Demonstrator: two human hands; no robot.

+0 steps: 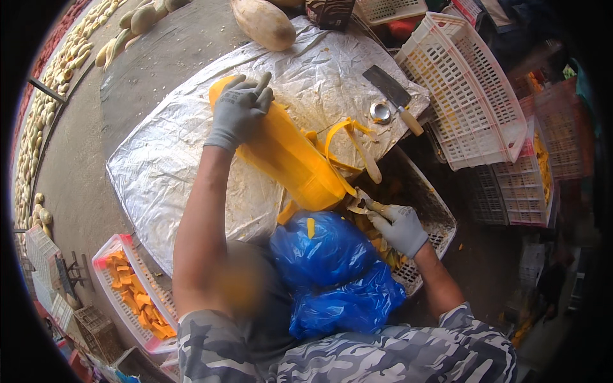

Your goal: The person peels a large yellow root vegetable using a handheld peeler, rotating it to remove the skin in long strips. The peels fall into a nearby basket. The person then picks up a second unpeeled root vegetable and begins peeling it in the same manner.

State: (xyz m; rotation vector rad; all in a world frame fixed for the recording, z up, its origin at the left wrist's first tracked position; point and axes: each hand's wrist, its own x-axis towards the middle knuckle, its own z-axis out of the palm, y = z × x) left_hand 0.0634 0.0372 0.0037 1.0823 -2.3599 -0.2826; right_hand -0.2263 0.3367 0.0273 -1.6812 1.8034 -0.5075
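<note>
A long, mostly peeled orange pumpkin [287,155] lies slantwise over a silvery plastic sheet [167,158], its near end by a blue plastic bag [330,268] on my lap. My gloved left hand [242,110] is closed over its far end, with some fingers raised. In my gloved right hand [395,225] is a metal peeler [357,205], at the pumpkin's near end where a strip of rind hangs. Long peel strips [337,131] and a wooden-handled tool [368,160] lie beside the pumpkin. A cleaver [385,86] and a small round metal tin [380,112] rest farther right.
A dirty plastic crate [443,206] with peelings stands below my right hand. White crates [464,91] are stacked at the right. A crate [103,282] of orange pumpkin pieces stands at lower left. A whole pale gourd [263,24] lies at the sheet's far edge.
</note>
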